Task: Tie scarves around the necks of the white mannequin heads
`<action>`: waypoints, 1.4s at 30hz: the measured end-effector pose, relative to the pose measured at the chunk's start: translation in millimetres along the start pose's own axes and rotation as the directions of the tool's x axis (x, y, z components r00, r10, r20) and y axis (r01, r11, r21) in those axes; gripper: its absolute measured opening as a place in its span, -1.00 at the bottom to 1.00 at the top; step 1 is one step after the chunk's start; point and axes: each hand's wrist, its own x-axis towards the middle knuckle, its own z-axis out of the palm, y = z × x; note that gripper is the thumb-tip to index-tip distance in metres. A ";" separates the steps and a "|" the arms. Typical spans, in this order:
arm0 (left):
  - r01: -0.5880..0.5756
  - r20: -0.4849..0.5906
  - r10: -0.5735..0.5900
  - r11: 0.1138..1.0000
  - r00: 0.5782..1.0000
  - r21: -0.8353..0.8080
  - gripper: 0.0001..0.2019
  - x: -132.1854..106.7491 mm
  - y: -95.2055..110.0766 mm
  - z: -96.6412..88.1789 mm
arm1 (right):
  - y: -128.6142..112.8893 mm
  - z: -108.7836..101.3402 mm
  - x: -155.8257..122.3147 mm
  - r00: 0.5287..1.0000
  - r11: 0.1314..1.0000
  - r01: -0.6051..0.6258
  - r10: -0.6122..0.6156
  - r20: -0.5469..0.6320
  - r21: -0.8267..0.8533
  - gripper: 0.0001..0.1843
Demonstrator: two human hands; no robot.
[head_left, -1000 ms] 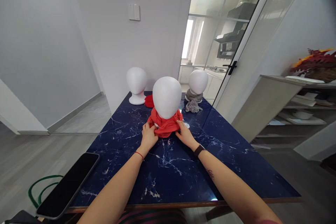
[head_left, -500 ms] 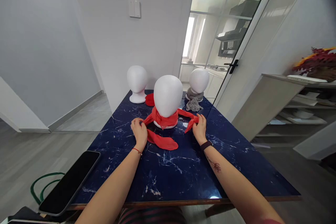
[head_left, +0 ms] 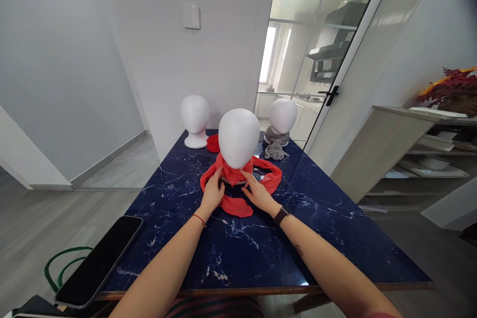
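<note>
Red scarf (head_left: 234,176): lies around the neck of the nearest white foam head (head_left: 239,136), on the tabletop (head_left: 234,253) in front of the person. The cloth is bunched under the chin area; the narrowing there presumably keeps it from slipping off. One length curves out on the right and rests on the tabletop; another lies flat in front, its end pointing right. Slack on the left passes behind the left hand.

Left hand (head_left: 212,192): fingers loosely bent, thumb apart, tips against the scarf at the left front of the neck. Whether any fold is pinched, cannot tell.

Right hand (head_left: 262,195): fingers extended and parted, tips at the scarf's lower front edge, nothing visibly gripped. The two hands flank the neck, which likely gives even access to both sides of the cloth.

The nearest head stands upright, apparently on its own base, mostly hidden by fabric.

Further back: a bare left-hand head (head_left: 195,115) with a red cloth (head_left: 213,143) just beside its base; a right-hand head (head_left: 282,115) with a grey scarf (head_left: 276,150) around its neck. Both sit well apart from the hands, probably leaving elbow room.

Phone (head_left: 100,261): at the table's near left corner, clear of both forearms.
</note>
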 end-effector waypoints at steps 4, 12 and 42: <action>-0.012 0.013 0.009 0.968 1.000 0.250 -0.42 -1.9 -2.9 1.7 | 4.9 2.5 1.2 0.999 0.995 -0.022 0.024 0.026 -0.096 -0.42; -0.031 0.045 0.011 0.873 0.999 0.487 -0.42 1.8 2.1 -2.8 | 6.4 2.6 1.6 0.999 0.982 -0.032 0.039 0.034 -0.187 -0.54; -0.134 0.264 -0.061 0.738 0.963 0.661 -0.68 5.9 13.4 -13.8 | 12.5 5.3 -0.7 0.995 0.990 -0.095 0.097 0.016 -0.101 -0.63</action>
